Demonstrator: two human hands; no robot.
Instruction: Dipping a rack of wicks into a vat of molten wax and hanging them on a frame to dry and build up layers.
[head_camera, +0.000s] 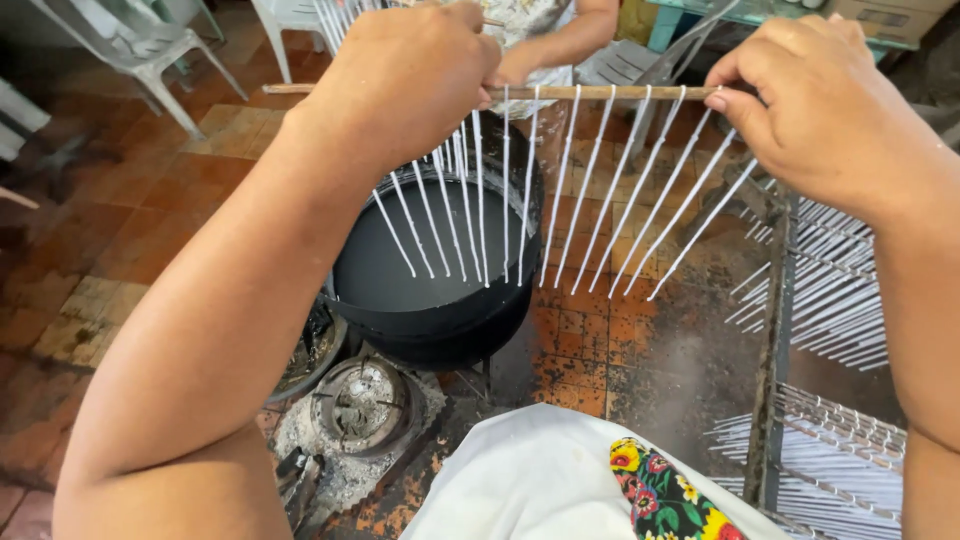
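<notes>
wooden stick (600, 92) of thin white candles (560, 190) over a black pot (440, 300) — both hands, left (405, 75) and right (815, 105), clamped on it

A small candle-making workshop is shown, of a plain, home-run kind. A black pot (430, 290) of pale liquid wax is set over burners (360, 400) on a wax-spattered tiled floor (150, 200). A wooden rod (590, 92) hung with thin white tapers (560, 190) is held above it, and more tapers are stored on a metal rack (775, 330). White plastic chairs (140, 50) are seen behind.
</notes>
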